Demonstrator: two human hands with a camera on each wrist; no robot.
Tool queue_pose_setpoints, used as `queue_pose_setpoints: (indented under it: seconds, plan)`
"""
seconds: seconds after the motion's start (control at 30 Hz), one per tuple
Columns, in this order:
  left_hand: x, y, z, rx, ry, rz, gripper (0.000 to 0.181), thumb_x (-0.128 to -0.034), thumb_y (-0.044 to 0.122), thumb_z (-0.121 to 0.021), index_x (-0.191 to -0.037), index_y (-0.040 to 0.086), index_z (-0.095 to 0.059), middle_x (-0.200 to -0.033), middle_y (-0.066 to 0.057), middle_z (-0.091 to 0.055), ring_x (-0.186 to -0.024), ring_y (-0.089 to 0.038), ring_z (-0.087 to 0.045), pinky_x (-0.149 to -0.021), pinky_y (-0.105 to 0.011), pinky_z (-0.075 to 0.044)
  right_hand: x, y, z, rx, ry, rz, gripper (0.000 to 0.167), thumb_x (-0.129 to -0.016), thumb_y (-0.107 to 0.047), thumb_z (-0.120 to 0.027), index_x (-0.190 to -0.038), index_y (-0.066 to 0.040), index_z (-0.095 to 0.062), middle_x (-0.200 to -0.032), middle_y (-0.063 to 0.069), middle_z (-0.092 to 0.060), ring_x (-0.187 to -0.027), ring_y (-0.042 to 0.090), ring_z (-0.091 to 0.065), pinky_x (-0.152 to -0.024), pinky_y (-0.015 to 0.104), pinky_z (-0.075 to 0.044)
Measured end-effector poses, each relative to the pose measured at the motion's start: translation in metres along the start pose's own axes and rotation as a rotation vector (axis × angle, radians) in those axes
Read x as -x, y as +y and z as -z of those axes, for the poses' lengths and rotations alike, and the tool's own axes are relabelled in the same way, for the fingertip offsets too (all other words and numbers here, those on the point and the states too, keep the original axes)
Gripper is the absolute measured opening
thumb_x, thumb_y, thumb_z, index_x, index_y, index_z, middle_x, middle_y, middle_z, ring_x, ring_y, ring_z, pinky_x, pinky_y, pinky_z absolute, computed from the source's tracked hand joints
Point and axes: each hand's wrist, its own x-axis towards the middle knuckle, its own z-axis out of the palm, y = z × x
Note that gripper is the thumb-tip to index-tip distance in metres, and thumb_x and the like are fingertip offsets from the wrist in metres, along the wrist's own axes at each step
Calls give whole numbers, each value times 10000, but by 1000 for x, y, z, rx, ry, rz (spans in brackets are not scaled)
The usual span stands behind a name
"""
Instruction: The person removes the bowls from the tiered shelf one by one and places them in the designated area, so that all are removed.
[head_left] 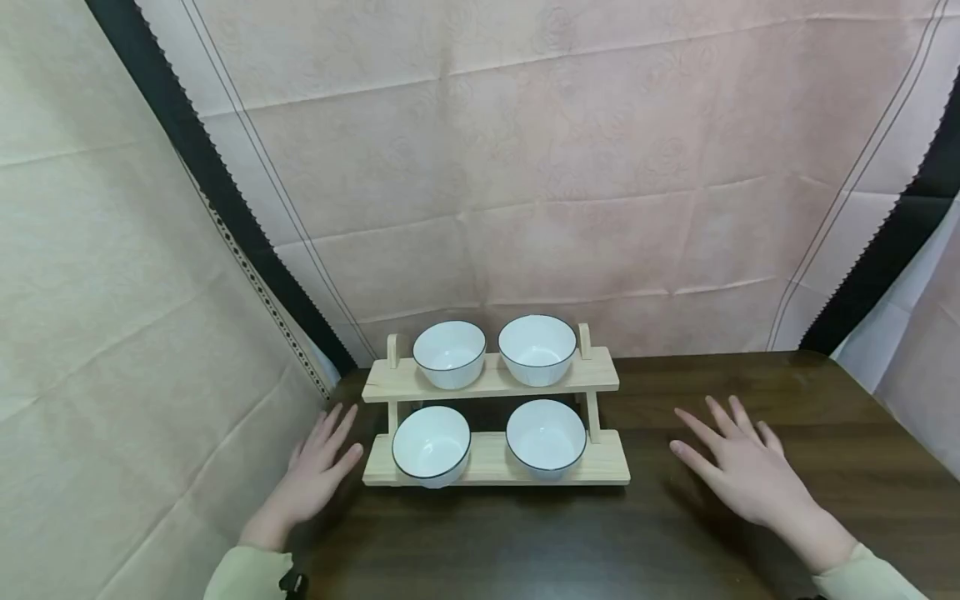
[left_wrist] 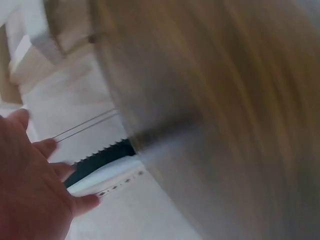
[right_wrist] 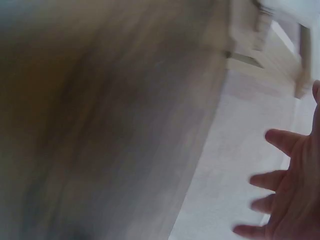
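Two white bowls with dark rims, an upper left bowl (head_left: pixel 450 355) and an upper right bowl (head_left: pixel 537 350), stand on the top shelf of a pale wooden two-tier rack (head_left: pixel 491 385). On its lower shelf stand a lower left bowl (head_left: pixel 432 446) and a lower right bowl (head_left: pixel 547 439). My left hand (head_left: pixel 313 475) is held to the left of the rack, fingers spread, touching no bowl. Well to the right of the rack, my right hand (head_left: pixel 746 471) has its fingers spread and holds nothing. Both wrist views are blurred; a spread left hand (left_wrist: pixel 37 175) and right hand (right_wrist: pixel 292 185) show at their edges.
The rack stands on a dark brown wooden table (head_left: pixel 525 542), near its back edge. Behind it hangs a pale creased cloth (head_left: pixel 570 183), with another cloth (head_left: pixel 135 333) close along the left side. Dark bands (head_left: pixel 225 183) run down the corners.
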Motion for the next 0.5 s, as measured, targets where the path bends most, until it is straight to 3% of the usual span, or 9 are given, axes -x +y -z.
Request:
queue_pose_setpoints:
  seconds: [0.1, 0.23, 0.3, 0.37, 0.5]
  plan:
    - [-4, 6, -2, 171, 1, 81, 668, -927, 617, -346, -1481, 253, -263, -1537, -85, -260, -1392, -338, -279, -1040, -611, -269, -6, -8, 4, -115, -11, -16, 566, -933, -617, -332, -1383, -296, -454, -1421, 144, -450, -1331, 404, -361, -939, 643, -321]
    - [-12, 14, -10, 355, -52, 218, 755, -874, 693, -353, -1436, 189, -371, -1380, -102, -492, -1100, -253, -590, -839, -405, -515, -14, -22, 10, -290, -20, -55, 544, -960, -582, -282, -1329, -264, -524, -1138, 53, -677, -1104, 307, -605, -844, 532, -454]
    - [-15, 16, -13, 432, -79, 280, 777, -847, 716, -375, -1424, 196, -389, -1286, -108, -553, -923, -202, -626, -700, -336, -533, -17, -31, 12, -364, -37, -65, 528, -971, -562, -272, -1322, -262, -529, -993, 13, -713, -1014, 240, -646, -813, 466, -475]
    - [-17, 18, -17, 489, -88, 311, 778, -831, 720, -401, -1410, 200, -408, -1220, -111, -571, -806, -197, -604, -641, -319, -516, -21, -42, 13, -421, -69, -78, 514, -965, -573, -280, -1316, -287, -523, -871, -45, -711, -925, 157, -657, -771, 390, -481]
    - [-19, 20, -22, 581, -93, 335, 704, -857, 655, -460, -1399, 208, -414, -1221, -100, -542, -695, -220, -552, -574, -336, -498, -30, -67, 16, -526, -180, -86, 551, -923, -624, -346, -1334, -287, -490, -853, -35, -704, -840, 110, -652, -761, 329, -482]
